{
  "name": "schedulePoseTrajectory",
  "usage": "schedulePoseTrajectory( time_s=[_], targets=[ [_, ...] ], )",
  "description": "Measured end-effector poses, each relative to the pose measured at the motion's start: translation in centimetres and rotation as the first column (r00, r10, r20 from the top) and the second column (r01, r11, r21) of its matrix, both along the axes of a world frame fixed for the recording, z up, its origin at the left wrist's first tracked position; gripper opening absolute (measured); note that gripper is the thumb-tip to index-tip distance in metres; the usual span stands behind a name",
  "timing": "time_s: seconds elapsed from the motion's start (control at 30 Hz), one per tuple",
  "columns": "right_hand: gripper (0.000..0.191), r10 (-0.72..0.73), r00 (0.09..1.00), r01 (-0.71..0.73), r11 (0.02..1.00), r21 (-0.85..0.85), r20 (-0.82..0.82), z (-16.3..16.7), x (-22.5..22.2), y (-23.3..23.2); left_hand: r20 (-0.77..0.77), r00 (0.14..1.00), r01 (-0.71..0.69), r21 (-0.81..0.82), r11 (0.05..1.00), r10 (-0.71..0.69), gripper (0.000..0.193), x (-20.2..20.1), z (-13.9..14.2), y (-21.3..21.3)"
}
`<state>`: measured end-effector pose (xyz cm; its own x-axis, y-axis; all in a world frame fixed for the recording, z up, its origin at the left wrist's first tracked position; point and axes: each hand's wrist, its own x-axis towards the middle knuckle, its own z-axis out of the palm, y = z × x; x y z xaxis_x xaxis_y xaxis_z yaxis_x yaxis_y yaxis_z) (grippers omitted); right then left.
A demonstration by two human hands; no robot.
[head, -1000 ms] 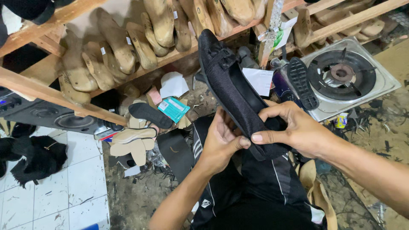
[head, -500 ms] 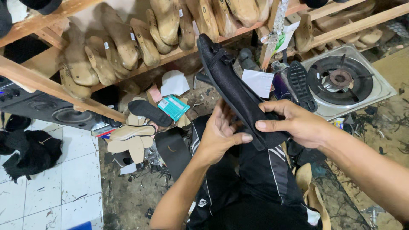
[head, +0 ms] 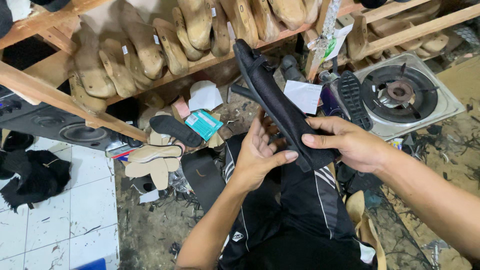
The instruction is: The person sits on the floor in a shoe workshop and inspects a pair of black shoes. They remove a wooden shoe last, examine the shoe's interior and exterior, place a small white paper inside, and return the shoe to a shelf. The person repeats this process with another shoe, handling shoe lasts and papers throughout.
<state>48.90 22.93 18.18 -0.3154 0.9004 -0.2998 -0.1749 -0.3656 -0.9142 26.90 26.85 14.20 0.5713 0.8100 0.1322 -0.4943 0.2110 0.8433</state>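
While both hands grip, the black shoe upper (head: 280, 105) points up-left.

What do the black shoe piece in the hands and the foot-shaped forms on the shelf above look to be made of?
Black shoe piece: seemingly matte fabric or suede-like upper, with a dull, non-glossy, slightly fuzzy surface; the exact material is unclear. Both the left hand and the right hand grip it. Foot-shaped forms: probably bare wood, pale tan and unvarnished, with worn, scuffed surfaces.

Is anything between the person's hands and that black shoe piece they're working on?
No, nothing visible. The right hand grips the black shoe piece at its lower end, thumb across the top. The left hand presses against its side, bare palm and thumb touching the material directly.
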Motion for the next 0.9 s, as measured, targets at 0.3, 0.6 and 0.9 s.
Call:
schedulePoseTrajectory(
  time_s=[0.3,0.6,0.9],
  targets=[
    [0.044,0.001,0.99,-0.029,0.98,0.196,0.142,0.5,0.5,-0.5,0.025,1.0,-0.009,0.104,0.994,0.007,0.133,0.1,-0.4,0.0],
    [0.033,0.03,0.977,-0.098,0.944,0.316,0.211,0.3,0.8,-0.2,-0.007,1.0,-0.006,0.134,0.991,0.007,0.136,1.7,-0.6,-0.5],
    [0.04,0.038,0.981,-0.058,0.993,0.1,0.189,-0.5,2.4,0.6,-0.042,0.999,0.011,0.099,0.995,-0.007,0.138,2.5,-0.4,0.2]
  ],
)
